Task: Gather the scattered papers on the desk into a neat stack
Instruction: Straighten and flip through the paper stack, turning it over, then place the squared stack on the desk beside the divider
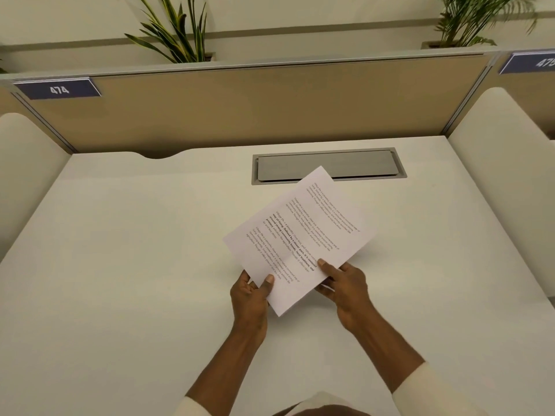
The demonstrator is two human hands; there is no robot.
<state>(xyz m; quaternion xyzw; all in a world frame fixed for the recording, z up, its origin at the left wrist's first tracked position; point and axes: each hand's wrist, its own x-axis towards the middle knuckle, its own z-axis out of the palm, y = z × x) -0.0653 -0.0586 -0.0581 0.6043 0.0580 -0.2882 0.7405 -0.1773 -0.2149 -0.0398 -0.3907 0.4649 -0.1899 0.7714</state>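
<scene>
**Papers gathered in both hands, squaring and set-down left**

Both hands hold the papers [295, 238] above the middle of the desk [120, 250], near side. Left hand [250, 292] pinches the near-left edge, thumb on top, fingers underneath. Right hand [345, 285] pinches the near-right edge, thumb on the printed face, fingers curled below. The bundle is turned at an angle, its far corner pointing toward the grey cable hatch [329, 165] and overlapping it in view.

More than one sheet seems to be there: a second edge shows offset along the left and near side, so the sheets are not flush. Exact count cannot be told.

No loose sheets show anywhere else on the desk. Judging from that, collecting looks done or nearly so. What remains: align the edges, probably by tapping the bundle on the desk, then lay it down flat as a neat stack.

Beyond the desk: tan divider [270, 109] with a 474 label [58, 90] at far left, plants [177, 31] behind it. White sleeves [426, 391] at the near edge of view.
</scene>
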